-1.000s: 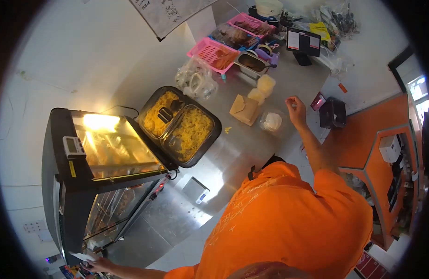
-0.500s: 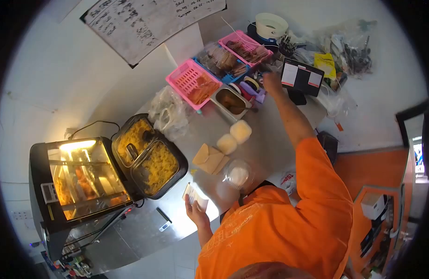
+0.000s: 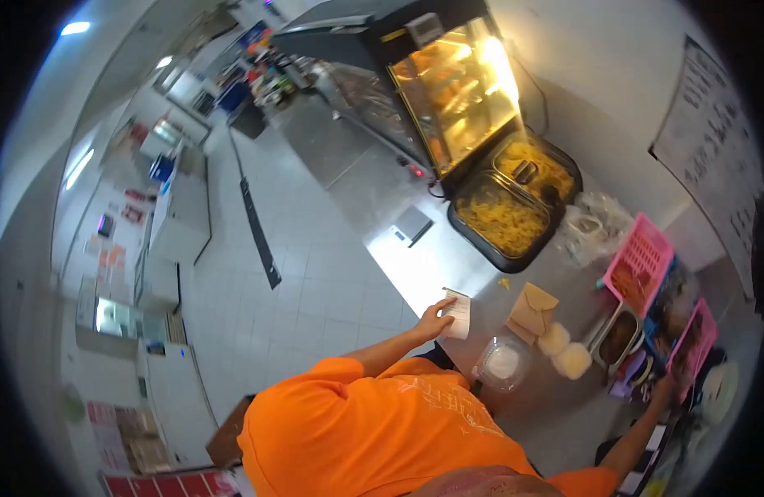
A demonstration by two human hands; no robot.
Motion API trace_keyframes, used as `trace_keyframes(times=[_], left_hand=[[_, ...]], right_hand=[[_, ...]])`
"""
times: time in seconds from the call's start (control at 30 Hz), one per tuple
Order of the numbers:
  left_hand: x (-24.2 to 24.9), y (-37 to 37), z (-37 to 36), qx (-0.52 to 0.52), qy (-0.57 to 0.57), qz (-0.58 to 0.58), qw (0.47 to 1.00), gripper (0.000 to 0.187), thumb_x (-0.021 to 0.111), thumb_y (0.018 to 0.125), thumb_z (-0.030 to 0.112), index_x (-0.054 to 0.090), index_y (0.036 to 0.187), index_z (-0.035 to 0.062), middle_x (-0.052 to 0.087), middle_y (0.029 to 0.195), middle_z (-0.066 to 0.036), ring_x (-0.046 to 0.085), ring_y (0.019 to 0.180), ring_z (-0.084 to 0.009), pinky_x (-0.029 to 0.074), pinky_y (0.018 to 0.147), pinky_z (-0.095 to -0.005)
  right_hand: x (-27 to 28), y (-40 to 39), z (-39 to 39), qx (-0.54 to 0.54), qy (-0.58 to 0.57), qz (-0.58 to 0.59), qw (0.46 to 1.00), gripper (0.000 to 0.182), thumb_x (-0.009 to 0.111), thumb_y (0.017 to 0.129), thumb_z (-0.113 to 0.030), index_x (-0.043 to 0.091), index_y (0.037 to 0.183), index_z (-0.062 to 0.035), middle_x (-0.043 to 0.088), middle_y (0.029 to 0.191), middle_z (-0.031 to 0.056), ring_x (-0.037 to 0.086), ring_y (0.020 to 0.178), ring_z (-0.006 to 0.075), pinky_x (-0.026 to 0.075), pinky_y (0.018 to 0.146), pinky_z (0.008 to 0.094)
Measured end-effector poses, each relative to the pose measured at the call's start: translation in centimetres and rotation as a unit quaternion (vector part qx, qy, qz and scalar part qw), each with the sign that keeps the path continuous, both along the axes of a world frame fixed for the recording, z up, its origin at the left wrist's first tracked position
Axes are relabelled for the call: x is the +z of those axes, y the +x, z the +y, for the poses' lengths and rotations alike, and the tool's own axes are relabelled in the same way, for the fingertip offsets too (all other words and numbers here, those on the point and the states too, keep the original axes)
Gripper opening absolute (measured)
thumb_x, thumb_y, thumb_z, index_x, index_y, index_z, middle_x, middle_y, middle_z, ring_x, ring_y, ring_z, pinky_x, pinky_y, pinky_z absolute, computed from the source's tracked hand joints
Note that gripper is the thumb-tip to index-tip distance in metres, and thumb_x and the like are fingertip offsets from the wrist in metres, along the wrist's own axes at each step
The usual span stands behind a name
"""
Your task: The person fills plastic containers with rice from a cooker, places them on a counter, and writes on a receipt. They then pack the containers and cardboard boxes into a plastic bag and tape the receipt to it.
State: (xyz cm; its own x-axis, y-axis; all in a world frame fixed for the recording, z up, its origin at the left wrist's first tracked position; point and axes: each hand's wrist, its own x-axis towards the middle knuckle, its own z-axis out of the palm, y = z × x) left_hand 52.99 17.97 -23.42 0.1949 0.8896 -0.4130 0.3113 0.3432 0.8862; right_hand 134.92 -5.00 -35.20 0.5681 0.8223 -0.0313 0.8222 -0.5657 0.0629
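Observation:
A small printed paper slip [image 3: 459, 315] is pinched in my left hand [image 3: 434, 320] over the front edge of the steel counter. My right hand [image 3: 665, 389] reaches to the far right, beside a pink basket [image 3: 703, 331] and some purple items [image 3: 626, 383]; its fingers are too small and blurred to read. Between the hands lie a folded brown paper food box [image 3: 531, 308], two pale rounded packs [image 3: 571, 361] and a clear plastic container [image 3: 499, 364] with something white inside. Behind them stands a metal pan of brown sauce [image 3: 620, 338].
A lit food warmer [image 3: 456, 91] stands at the back, with a black two-part tray of yellow rice [image 3: 502, 219] beside it. A small scale [image 3: 412, 225] lies on the counter. Plastic bags [image 3: 593, 228] and another pink basket [image 3: 638, 261] sit toward the wall.
My view has swung left, bringing the room and floor into sight and shifting the counter rightward. My left hand still holds the slip; my right hand remains around the baskets and purple items.

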Motion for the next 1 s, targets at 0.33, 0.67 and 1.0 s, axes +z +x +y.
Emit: trace_keyframes(times=[0.33,0.67,1.0], left_hand=[[-10.3,-3.3,2.2,-0.2,0.245,0.123,0.941,0.06,0.067,0.082,0.009,0.05,0.14,0.0087,0.049,0.143,-0.017,0.05,0.129,-0.0357,0.042,0.109,-0.0398],[-8.7,-8.5,8.3,-0.398,0.249,0.259,0.844,0.06,0.067,0.086,0.026,0.046,0.142,0.0187,0.049,0.145,-0.004,0.062,0.113,-0.0316,0.052,0.091,-0.0451],[-6.8,-10.7,14.3,-0.469,0.428,0.214,0.743,0.073,0.068,0.079,0.057,0.054,0.14,0.02,0.052,0.133,-0.017,0.04,0.131,-0.0379,0.029,0.107,-0.0543]], right_hand=[[10.6,-8.3,-4.2,-0.064,0.283,0.248,0.924,0.024,0.05,0.099,-0.023,0.053,0.095,0.0005,0.058,0.09,0.0117,0.057,0.082,0.0278,0.044,0.076,0.0391],[28.5,-45.1,-1.9,-0.247,0.632,0.599,0.425,0.057,0.04,0.093,-0.065,0.041,0.069,-0.0136,0.031,0.063,-0.0001,0.031,0.057,0.0152,0.029,0.055,0.0305],[28.3,-64.3,7.3,-0.133,0.587,0.792,0.098,0.048,0.053,0.096,-0.052,0.049,0.069,-0.0117,0.043,0.061,-0.0005,0.045,0.059,0.0162,0.037,0.058,0.0345]])
